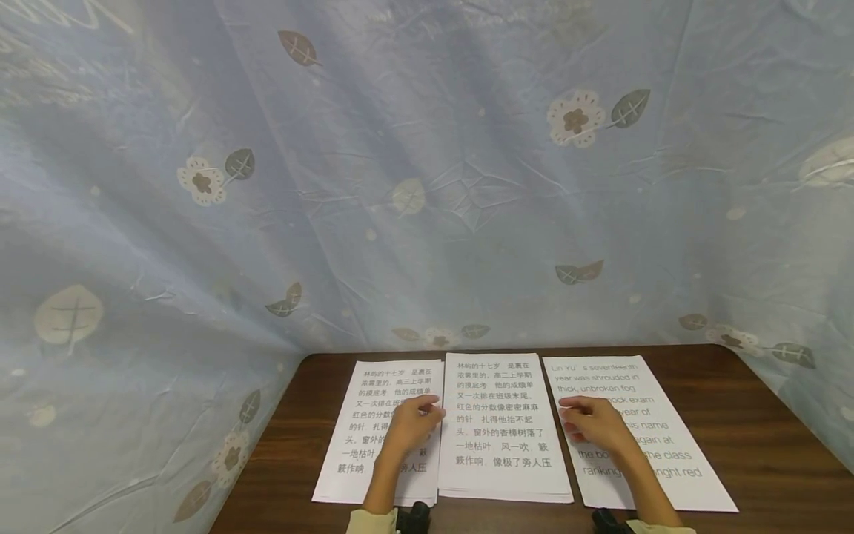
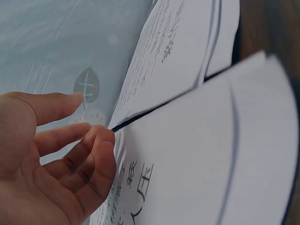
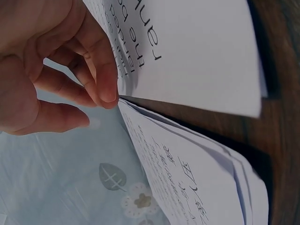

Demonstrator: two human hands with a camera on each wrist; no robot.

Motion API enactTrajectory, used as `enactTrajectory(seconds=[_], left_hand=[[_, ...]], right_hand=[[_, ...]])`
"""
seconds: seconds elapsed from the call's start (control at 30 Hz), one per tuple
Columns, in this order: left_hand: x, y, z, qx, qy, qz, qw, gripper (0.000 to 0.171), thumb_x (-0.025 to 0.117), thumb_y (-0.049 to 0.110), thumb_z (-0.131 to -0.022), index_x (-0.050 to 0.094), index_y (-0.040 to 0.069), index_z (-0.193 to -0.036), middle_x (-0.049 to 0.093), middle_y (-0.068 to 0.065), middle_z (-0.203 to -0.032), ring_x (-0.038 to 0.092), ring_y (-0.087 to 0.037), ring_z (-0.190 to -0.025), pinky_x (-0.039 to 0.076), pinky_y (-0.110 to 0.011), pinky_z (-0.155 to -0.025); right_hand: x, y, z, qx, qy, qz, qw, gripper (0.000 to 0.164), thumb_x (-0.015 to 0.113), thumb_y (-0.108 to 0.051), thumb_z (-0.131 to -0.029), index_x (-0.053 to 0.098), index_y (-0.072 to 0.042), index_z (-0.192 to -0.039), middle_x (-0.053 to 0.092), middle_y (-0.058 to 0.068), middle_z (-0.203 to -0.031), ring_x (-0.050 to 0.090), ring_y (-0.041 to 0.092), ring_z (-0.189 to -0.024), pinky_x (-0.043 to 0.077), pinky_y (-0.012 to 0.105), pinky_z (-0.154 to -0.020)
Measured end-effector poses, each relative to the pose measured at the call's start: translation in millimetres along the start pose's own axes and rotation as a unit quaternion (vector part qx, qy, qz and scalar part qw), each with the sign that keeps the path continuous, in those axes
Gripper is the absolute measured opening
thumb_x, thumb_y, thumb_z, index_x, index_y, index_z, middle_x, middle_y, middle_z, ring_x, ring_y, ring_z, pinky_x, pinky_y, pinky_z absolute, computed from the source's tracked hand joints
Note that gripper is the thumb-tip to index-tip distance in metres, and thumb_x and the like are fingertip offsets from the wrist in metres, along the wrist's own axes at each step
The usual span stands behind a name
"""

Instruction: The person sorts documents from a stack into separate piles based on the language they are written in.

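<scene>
Middle paper stack (image 1: 507, 429): likely light, floppy, easily creased; best held by edges.
Left hand (image 1: 410, 426): fingers loosely curled (nothing pinched).
Right hand (image 1: 596, 425): likewise, nothing gripped.

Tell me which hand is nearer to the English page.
Right. The right hand is at the English page, by its left edge; the left hand is at the leftmost page.
</scene>
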State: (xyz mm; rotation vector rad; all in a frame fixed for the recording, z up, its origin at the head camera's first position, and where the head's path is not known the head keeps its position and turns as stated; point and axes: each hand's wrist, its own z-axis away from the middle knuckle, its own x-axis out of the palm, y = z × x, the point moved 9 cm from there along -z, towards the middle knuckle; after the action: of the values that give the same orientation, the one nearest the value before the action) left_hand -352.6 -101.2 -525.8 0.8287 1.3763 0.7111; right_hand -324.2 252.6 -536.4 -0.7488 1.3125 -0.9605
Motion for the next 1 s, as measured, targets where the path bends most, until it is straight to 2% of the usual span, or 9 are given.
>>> enactTrajectory(seconds=[0.33, 0.57, 0.77, 1.0], left_hand=[[2.6, -1.6, 0.2, 0.004, -0.026, 0.003, 0.9996, 0.043, 0.073, 0.025, -0.099, 0.071, -0.001, -0.134, 0.076, -0.017, -0.113, 0.072, -0.017, -0.081, 0.063, -0.033, -0.067], [6.1, -1.2, 0.8, 0.011, -0.024, -0.039, 0.9989, 0.041, 0.073, 0.026, -0.099, 0.073, -0.001, -0.130, 0.077, -0.020, -0.115, 0.072, -0.019, -0.085, 0.061, -0.036, -0.073], [8.6, -1.4, 0.1, 0.011, -0.020, -0.058, 0.9981, 0.041, 0.074, 0.027, -0.098, 0.075, -0.001, -0.128, 0.078, -0.015, -0.109, 0.069, -0.017, -0.085, 0.058, -0.033, -0.072], [10.1, -2.1, -1.4, 0.019, -0.016, -0.059, 0.9980, 0.043, 0.076, 0.027, -0.097, 0.075, -0.002, -0.128, 0.075, -0.008, -0.100, 0.064, -0.014, -0.081, 0.052, -0.027, -0.067]], right_hand=[[6, 1, 2, 0.004, -0.004, 0.031, 0.999, 0.040, 0.069, -0.019, -0.102, 0.069, 0.007, -0.132, 0.076, 0.015, -0.107, 0.074, 0.017, -0.085, 0.066, 0.030, -0.073], [13, -4, 5, -0.011, -0.004, 0.060, 0.998, 0.036, 0.070, -0.015, -0.100, 0.071, 0.008, -0.128, 0.074, 0.011, -0.097, 0.070, 0.018, -0.080, 0.064, 0.029, -0.067], [17, -9, 6, -0.018, 0.001, 0.087, 0.996, 0.034, 0.070, -0.012, -0.099, 0.073, 0.009, -0.125, 0.071, 0.008, -0.086, 0.067, 0.018, -0.073, 0.061, 0.028, -0.061], [19, -8, 5, -0.021, 0.003, 0.102, 0.995, 0.034, 0.071, -0.014, -0.098, 0.074, 0.008, -0.124, 0.072, 0.008, -0.089, 0.066, 0.017, -0.074, 0.060, 0.028, -0.061]])
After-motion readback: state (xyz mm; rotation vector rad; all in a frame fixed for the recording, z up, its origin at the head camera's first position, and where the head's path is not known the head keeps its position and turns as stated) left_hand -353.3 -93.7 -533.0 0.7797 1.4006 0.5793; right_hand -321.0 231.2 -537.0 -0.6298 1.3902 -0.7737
